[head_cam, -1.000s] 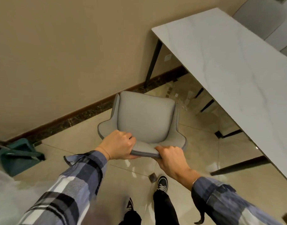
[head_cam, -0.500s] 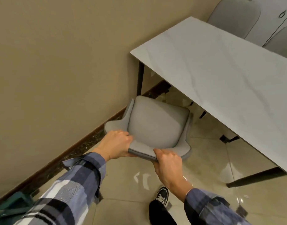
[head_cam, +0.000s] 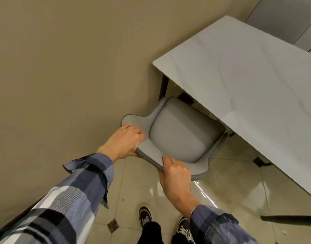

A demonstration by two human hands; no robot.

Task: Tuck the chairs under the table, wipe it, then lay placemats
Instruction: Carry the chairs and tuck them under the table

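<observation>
Black sneakers [head_cam: 145, 215] on glossy tile floor [head_cam: 226, 187], plaid sleeves [head_cam: 77, 191] at frame bottom. Right hand [head_cam: 175, 175] grips the near edge of the grey chair [head_cam: 181, 134] backrest, fingers curled over the rim. Left hand [head_cam: 124, 143] holds the backrest's left wing, thumb under, fingers laid over the top. Chair sits close beside the beige wall [head_cam: 63, 67], seat front edge just under the near corner of the white marble tabletop [head_cam: 248, 81]; most of the seat is outside. Black table leg [head_cam: 163, 88] just behind the chair's far left corner. Another grey chair [head_cam: 281, 16] at the tabletop's far side, top right.
</observation>
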